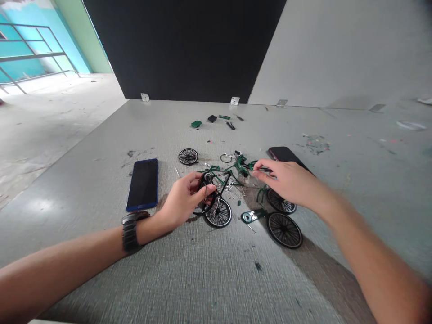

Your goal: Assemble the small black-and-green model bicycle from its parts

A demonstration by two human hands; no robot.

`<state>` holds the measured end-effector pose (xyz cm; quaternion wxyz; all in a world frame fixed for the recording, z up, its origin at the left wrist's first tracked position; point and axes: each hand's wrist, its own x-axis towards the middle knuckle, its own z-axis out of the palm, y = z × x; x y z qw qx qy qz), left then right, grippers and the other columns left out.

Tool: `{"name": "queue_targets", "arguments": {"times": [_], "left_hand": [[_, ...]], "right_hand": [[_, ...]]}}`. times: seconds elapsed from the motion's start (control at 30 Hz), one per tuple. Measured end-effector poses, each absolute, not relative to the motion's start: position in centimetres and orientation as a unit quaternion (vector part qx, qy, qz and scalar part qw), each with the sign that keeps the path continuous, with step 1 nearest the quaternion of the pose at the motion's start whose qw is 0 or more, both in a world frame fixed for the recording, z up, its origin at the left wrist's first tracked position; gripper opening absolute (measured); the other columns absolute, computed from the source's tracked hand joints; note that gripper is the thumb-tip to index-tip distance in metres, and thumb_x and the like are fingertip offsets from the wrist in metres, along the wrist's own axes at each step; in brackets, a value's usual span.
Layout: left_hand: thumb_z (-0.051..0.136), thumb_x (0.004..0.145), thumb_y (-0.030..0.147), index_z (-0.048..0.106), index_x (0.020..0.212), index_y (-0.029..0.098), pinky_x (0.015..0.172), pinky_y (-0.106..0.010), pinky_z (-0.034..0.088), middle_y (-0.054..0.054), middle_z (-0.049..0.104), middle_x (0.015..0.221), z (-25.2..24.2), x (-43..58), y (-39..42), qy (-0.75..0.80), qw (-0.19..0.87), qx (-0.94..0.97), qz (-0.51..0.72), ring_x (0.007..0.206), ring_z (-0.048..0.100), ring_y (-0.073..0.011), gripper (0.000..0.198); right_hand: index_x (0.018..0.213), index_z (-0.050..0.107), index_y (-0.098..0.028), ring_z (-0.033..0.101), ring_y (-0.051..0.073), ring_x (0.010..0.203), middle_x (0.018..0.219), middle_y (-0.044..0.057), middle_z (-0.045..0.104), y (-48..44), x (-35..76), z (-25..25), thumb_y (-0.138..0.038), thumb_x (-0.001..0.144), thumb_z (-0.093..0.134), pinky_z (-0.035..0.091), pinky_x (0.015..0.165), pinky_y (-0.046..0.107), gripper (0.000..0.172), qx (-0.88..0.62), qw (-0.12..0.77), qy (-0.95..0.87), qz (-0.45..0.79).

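Note:
My left hand (pixel 189 195) is closed round part of a small black model bicycle (pixel 223 185), thumb on top. The model's spoked wheel (pixel 218 212) shows just below my fingers. My right hand (pixel 283 177) hovers over the right side of the parts with thumb and fingers pinched together; whatever is between them is too small to make out. Close to its fingertips lie green plastic pieces (pixel 240 164). Two loose spoked wheels, one in front (pixel 284 230) and one partly under my right hand (pixel 281 201), rest beside a chain-guard-like piece (pixel 252 216).
A blue-edged phone (pixel 143 184) lies at left, and a dark phone (pixel 286 155) is partly behind my right hand. Another wheel (pixel 188 156) sits farther back. Beyond it are a green piece (pixel 196 123) and several small dark parts. An upright black panel (pixel 185 49) borders the table's far side.

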<state>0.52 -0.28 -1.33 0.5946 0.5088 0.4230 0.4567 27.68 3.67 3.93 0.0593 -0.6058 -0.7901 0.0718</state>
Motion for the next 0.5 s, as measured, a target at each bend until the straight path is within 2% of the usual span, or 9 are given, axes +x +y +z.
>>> {"name": "queue_targets", "arguments": {"times": [0.1,0.2,0.37,0.5], "left_hand": [[0.076,0.081,0.038,0.062,0.099,0.013,0.067,-0.028,0.061,-0.004,0.070,0.086,-1.4,0.5,-0.3,0.422,0.596,0.509,0.456,0.074,0.065,-0.0128,0.034],[0.076,0.081,0.038,0.061,0.100,0.013,0.068,-0.028,0.061,-0.004,0.070,0.086,-1.6,0.5,-0.2,0.422,0.595,0.510,0.455,0.074,0.065,-0.0130,0.035],[0.074,0.082,0.041,0.060,0.099,0.013,0.065,-0.028,0.059,-0.004,0.070,0.085,-1.8,0.4,-0.2,0.424,0.584,0.527,0.449,0.068,0.065,-0.0120,0.035],[0.074,0.083,0.040,0.060,0.100,0.013,0.066,-0.028,0.059,-0.004,0.070,0.085,-1.9,0.4,-0.2,0.425,0.581,0.533,0.445,0.069,0.065,-0.0122,0.034]], "right_hand": [[0.095,0.069,-0.026,0.061,0.023,0.067,0.077,0.005,0.072,3.3,28.1,4.3,-0.041,0.102,0.037,0.040,0.064,0.035,0.036,-0.593,0.059,-0.803,0.017],[0.090,0.071,-0.026,0.063,0.023,0.073,0.077,0.005,0.072,3.1,28.7,4.2,-0.030,0.098,0.042,0.042,0.072,0.038,0.031,-0.567,0.061,-0.821,-0.029],[0.107,0.069,-0.022,0.066,0.021,0.076,0.094,0.007,0.074,3.0,28.7,3.8,-0.028,0.099,0.039,0.045,0.070,0.036,0.032,-0.556,0.076,-0.825,0.069],[0.100,0.066,-0.022,0.063,0.021,0.078,0.092,0.007,0.071,3.4,28.3,3.6,-0.032,0.095,0.047,0.045,0.073,0.035,0.022,-0.533,0.054,-0.838,0.105]]}}
